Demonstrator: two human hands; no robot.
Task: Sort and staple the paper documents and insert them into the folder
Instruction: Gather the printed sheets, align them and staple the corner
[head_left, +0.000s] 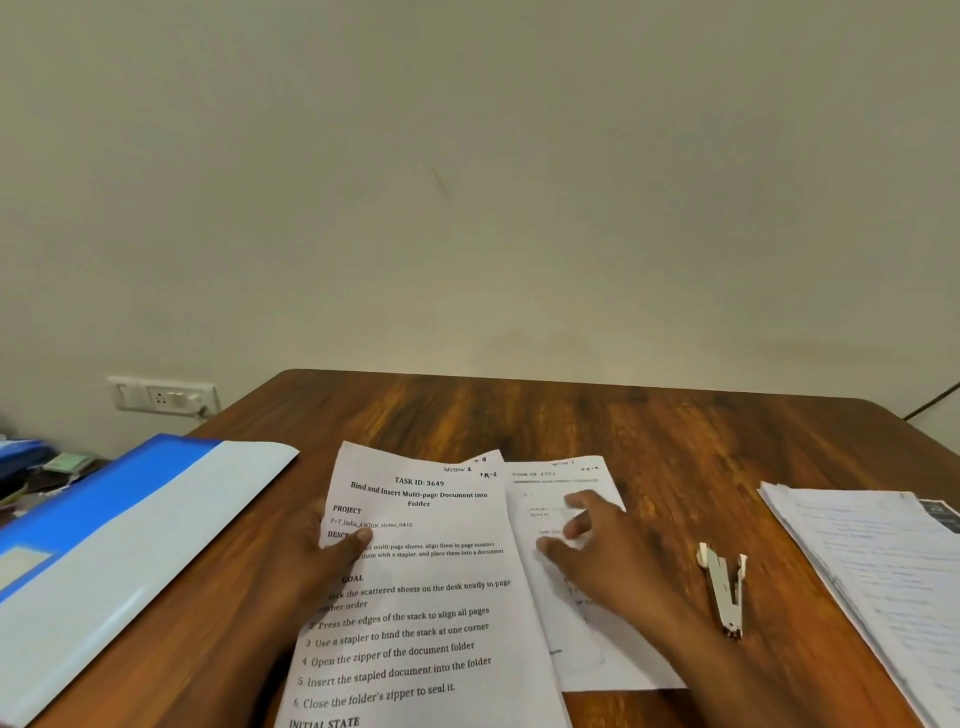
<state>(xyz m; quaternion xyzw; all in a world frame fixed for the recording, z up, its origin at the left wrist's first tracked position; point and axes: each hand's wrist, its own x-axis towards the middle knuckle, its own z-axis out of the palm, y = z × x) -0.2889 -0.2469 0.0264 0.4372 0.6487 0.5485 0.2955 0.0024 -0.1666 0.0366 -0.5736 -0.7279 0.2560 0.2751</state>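
Note:
A printed sheet headed "TASK ID: 3649" (431, 597) lies in the middle of the wooden table (571, 415), with other sheets under it. My left hand (332, 551) grips its left edge, thumb on top of the page. A second printed sheet (597, 654) lies partly under it to the right. My right hand (592, 551) rests on that sheet with fingers spread, blurred. A white stapler (724, 592) lies on the table right of my right hand. A blue and grey folder (119, 525) lies shut at the left.
A stack of more printed papers (883, 566) sits at the table's right edge. A wall socket (161, 397) is behind the table's left corner. Clutter shows at the far left beyond the folder. A dark cable runs at the right.

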